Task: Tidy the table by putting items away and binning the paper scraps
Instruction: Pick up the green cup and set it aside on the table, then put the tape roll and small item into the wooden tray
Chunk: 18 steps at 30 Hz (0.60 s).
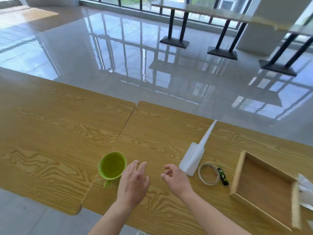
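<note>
A green cup (112, 166) stands upright on the wooden table (59, 133), its handle toward me. My left hand (133, 182) hovers just right of the cup, fingers spread, holding nothing. My right hand (176, 180) is a little further right, fingers loosely curled and empty. Beyond the right hand lies a white plastic bottle with a long nozzle (194, 156). A roll of clear tape (208, 174) and a small black-and-green packet (222, 175) lie beside it. An open wooden tray (237, 175) sits at the right, with white crumpled paper (305, 189) at its far edge.
The table is two tops joined with a seam (118, 138) running past the cup. Glossy tiled floor (118, 56) stretches beyond the far edge. Another long table on black pedestal legs (221, 51) stands by the windows at the back.
</note>
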Motion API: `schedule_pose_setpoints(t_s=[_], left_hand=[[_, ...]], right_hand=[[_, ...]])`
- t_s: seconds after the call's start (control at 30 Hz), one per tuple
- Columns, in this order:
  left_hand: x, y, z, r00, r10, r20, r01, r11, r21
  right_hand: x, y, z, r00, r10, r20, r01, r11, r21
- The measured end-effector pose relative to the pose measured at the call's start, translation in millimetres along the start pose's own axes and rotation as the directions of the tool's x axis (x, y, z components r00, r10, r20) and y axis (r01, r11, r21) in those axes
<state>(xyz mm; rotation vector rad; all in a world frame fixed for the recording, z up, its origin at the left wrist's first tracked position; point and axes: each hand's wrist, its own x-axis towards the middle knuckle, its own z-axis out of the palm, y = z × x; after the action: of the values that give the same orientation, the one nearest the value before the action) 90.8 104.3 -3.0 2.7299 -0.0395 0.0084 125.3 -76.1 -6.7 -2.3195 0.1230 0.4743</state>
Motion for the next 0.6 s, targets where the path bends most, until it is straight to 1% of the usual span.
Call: schedule_pose_setpoints(t_s=[0.2, 0.3, 0.43, 0.5, 0.6], left_hand=[[15, 32, 9, 0.995, 0.085, 0.056, -0.083, 0.996, -0.035], [22, 48, 12, 0.987, 0.137, 0.078, -0.131, 0.988, -0.079], [30, 75, 15, 0.965, 0.249, 0.081, -0.225, 0.947, -0.228], [36, 94, 15, 0.961, 0.267, 0.074, -0.231, 0.92, -0.316], [50, 123, 12, 0.963, 0.258, 0.073, -0.204, 0.881, -0.427]], right_hand=[[-15, 30, -30, 0.99, 0.098, -0.1, -0.095, 0.995, 0.04], [-20, 41, -44, 0.98, 0.152, -0.131, -0.147, 0.988, 0.052], [-24, 57, -63, 0.954, 0.242, -0.177, -0.228, 0.969, 0.095], [-24, 66, -78, 0.937, 0.289, -0.198, -0.262, 0.953, 0.15], [-17, 78, -104, 0.897, 0.368, -0.243, -0.297, 0.912, 0.284]])
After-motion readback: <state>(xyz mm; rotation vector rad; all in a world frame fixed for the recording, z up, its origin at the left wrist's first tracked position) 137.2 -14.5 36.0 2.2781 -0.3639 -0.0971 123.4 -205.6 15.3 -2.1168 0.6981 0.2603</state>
